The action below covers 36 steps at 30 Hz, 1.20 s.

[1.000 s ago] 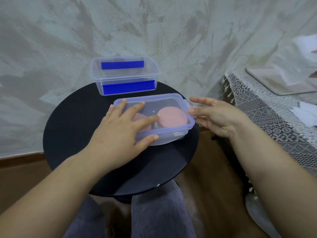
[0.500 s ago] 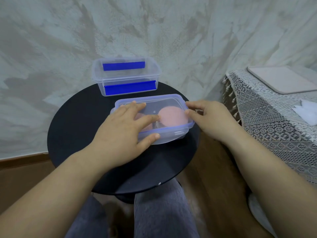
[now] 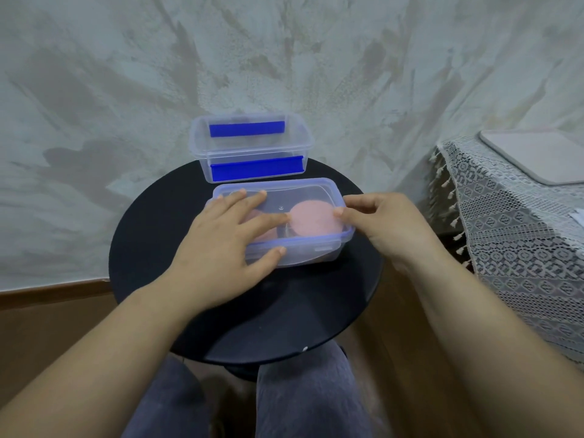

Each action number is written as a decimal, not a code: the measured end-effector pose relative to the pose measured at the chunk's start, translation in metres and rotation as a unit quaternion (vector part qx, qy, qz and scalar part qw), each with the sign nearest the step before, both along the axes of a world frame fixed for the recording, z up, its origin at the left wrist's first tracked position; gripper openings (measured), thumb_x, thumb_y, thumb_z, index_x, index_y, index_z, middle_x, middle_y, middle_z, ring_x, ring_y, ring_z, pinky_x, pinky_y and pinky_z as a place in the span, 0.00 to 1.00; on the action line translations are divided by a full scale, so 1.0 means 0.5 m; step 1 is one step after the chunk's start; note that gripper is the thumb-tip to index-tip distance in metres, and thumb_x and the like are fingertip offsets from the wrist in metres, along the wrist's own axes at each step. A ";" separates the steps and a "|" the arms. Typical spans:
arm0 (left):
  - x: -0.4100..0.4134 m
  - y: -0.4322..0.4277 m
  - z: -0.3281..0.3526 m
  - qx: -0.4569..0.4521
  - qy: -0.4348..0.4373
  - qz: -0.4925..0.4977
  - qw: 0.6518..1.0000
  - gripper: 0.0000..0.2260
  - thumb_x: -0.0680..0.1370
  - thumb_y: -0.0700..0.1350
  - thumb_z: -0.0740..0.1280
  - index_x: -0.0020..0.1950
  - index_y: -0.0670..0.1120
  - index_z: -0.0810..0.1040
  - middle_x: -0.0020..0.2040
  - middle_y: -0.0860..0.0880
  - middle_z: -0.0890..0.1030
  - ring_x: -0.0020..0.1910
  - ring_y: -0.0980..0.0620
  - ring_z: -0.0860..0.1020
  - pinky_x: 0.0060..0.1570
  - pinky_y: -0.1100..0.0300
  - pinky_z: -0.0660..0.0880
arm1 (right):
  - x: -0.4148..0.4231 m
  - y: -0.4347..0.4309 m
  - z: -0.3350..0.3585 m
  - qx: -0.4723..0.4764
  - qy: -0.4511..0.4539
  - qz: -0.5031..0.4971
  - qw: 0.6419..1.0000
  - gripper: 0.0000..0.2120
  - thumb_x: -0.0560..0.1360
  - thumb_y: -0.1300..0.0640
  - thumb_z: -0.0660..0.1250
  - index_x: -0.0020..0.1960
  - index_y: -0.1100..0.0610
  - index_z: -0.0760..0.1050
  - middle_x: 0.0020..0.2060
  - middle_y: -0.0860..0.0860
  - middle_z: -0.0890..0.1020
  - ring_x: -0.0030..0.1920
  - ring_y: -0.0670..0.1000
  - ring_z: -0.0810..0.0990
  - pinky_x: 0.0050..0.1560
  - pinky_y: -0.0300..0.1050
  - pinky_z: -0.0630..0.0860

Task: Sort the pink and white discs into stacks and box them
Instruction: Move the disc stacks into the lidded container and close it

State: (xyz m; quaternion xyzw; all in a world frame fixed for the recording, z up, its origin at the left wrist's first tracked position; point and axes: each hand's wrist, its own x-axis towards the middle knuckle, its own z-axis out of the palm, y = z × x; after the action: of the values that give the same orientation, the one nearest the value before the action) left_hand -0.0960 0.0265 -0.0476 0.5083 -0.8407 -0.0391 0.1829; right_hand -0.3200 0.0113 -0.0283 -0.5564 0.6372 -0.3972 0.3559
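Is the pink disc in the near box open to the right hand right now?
Probably not: the clear lid covers the box over the pink disc, the left hand flat on it, the right hand gripping its right end.

A round black desk point(image 3: 284, 311) stands against a mottled grey-green plastered wall point(image 3: 126, 90), above a brown wooden skirting board point(image 3: 53, 289) and brown floor point(image 3: 47, 343). To the right, well apart from the desk, a white lace cloth point(image 3: 505, 232) with tassels drapes a second surface, and a flat pale grey board point(image 3: 537, 156) lies on it.
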 end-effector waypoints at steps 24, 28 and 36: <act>-0.002 0.050 -0.015 0.106 0.469 0.218 0.849 0.14 0.79 0.45 0.62 0.64 0.52 0.75 0.35 0.74 0.70 0.37 0.83 0.69 0.37 0.84 0.63 | 0.071 0.011 -0.016 -0.162 0.449 0.191 0.858 0.31 0.75 0.43 0.42 0.74 0.55 0.59 0.75 0.51 0.59 0.75 0.48 0.55 0.68 0.34 0.42; -0.010 0.050 -0.016 0.116 0.478 0.214 0.844 0.16 0.80 0.46 0.60 0.67 0.52 0.72 0.40 0.74 0.69 0.39 0.84 0.67 0.38 0.86 0.62 | 0.067 0.008 -0.021 -0.170 0.453 0.191 0.854 0.33 0.74 0.42 0.40 0.73 0.57 0.61 0.74 0.52 0.61 0.74 0.49 0.57 0.70 0.37 0.45; 0.004 0.048 -0.008 0.145 0.486 0.168 0.845 0.15 0.80 0.43 0.59 0.53 0.65 0.74 0.43 0.72 0.79 0.46 0.75 0.75 0.41 0.81 0.66 | 0.071 0.008 -0.022 -0.174 0.454 0.191 0.853 0.37 0.71 0.41 0.36 0.73 0.56 0.61 0.74 0.52 0.60 0.74 0.50 0.57 0.70 0.39 0.48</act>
State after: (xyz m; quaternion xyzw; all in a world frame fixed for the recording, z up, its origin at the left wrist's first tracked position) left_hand -0.0941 0.0504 -0.0516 0.5782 -0.5310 -0.3712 0.4958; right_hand -0.2843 0.0152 -0.0393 -0.8383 0.5296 -0.1293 -0.0063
